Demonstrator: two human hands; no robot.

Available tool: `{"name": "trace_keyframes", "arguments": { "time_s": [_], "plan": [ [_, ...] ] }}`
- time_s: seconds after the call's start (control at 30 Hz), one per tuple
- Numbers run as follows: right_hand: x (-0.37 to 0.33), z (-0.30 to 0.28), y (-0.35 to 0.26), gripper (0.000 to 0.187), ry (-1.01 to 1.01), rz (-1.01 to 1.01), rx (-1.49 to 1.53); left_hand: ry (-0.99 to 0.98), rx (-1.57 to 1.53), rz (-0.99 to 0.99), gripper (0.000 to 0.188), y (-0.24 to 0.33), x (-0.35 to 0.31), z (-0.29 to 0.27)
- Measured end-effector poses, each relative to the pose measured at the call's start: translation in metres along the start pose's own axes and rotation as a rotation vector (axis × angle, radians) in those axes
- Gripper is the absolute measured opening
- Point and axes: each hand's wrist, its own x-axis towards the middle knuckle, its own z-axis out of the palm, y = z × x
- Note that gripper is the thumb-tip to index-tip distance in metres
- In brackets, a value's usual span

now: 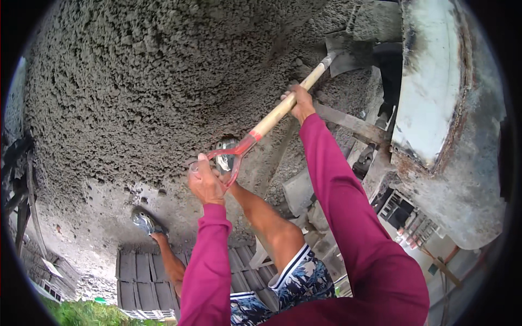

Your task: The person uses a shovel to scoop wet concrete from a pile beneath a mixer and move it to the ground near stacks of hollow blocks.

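A shovel [273, 116] with a pale wooden shaft and a red Y-shaped handle slants from the middle of the view up to the right. My left hand [205, 183] is closed around the grip at the handle's end. Farther along, my right hand [299, 102] wraps the wooden shaft below the blade. The grey metal blade [343, 56] is at the upper right, close to a dark opening beside a white metal panel [432, 76]. Whether the blade carries any material, I cannot tell.
A broad heap of crumbly grey-brown mix [136, 81] fills the upper left. My shoes [145, 221] stand at its near edge. Stacked grey slabs [144, 277] lie at the lower left. Machine parts [365, 160] and a metal bar [350, 124] sit to my right.
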Motion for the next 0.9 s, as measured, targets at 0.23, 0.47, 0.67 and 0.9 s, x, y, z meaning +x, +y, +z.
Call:
{"name": "trace_keyframes", "arguments": {
  "time_s": [0.23,0.47,0.67,0.9],
  "plan": [
    [-0.130,0.005,0.087,0.026,0.013,0.082,-0.127,0.267,-0.137,-0.226,0.041,-0.010,-0.047,-0.130],
    [-0.299,-0.008,0.143,0.028,-0.093,0.051,-0.345,0.377,-0.229,-0.432,0.048,-0.035,-0.152,-0.279],
    [-0.385,-0.025,0.150,0.028,-0.132,-0.138,-0.475,0.322,-0.407,-0.769,0.053,-0.107,-0.230,-0.334],
    [-0.352,-0.039,0.137,0.026,-0.131,0.002,-0.229,0.331,-0.188,-0.403,0.049,-0.019,-0.218,-0.307]
  ]
}}
